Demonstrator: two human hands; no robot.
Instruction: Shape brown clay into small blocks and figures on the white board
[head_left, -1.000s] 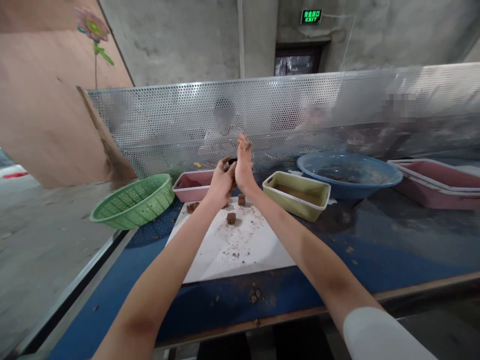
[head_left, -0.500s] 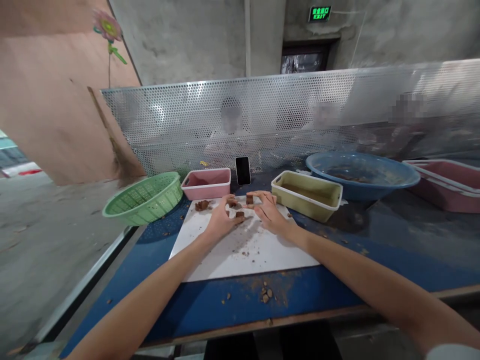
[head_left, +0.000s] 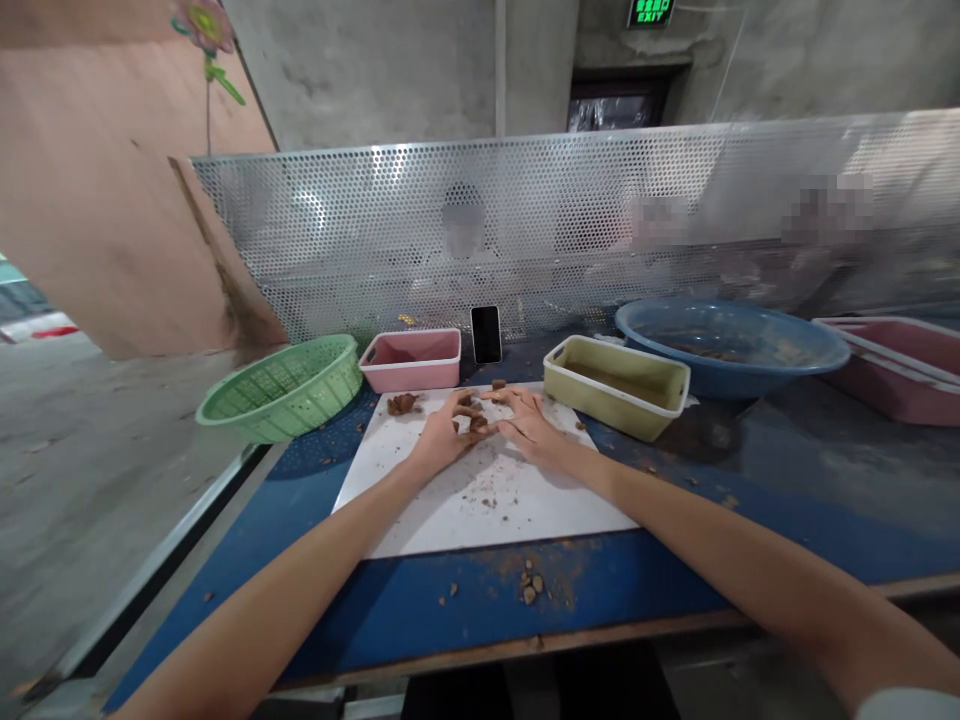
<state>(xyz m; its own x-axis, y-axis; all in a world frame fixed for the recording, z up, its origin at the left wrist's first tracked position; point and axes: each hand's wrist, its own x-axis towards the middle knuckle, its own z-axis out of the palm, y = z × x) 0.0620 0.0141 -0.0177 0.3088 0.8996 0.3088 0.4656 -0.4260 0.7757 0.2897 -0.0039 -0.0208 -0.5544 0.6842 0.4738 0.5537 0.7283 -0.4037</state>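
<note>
Between my two hands, just above or on a white board [head_left: 420,520], is a small lump of brown clay [head_left: 478,424]. My left hand [head_left: 442,432] curls around its left side, thumb below and fingers beyond it. From the right, my right hand [head_left: 532,430] reaches in with thumb and fingertips at the lump, nearly meeting the left fingers. A small brown clay block [head_left: 499,384] stands just past my right fingers. Another brown piece [head_left: 465,400] shows partly behind my left fingers. A rough clay clump [head_left: 401,403] lies at the board's back left.
A green basket [head_left: 281,390], a pink bin [head_left: 412,378], an upright phone [head_left: 486,335], an olive bin [head_left: 615,395] and a blue basin [head_left: 731,345] line the back. Perforated metal [head_left: 360,230] rises behind. Crumbs [head_left: 531,585] lie near the blue table's front edge.
My right hand has moved left and toward me, off the standing clay block, to the lump by my left hand. The camera view has tilted slightly down.
</note>
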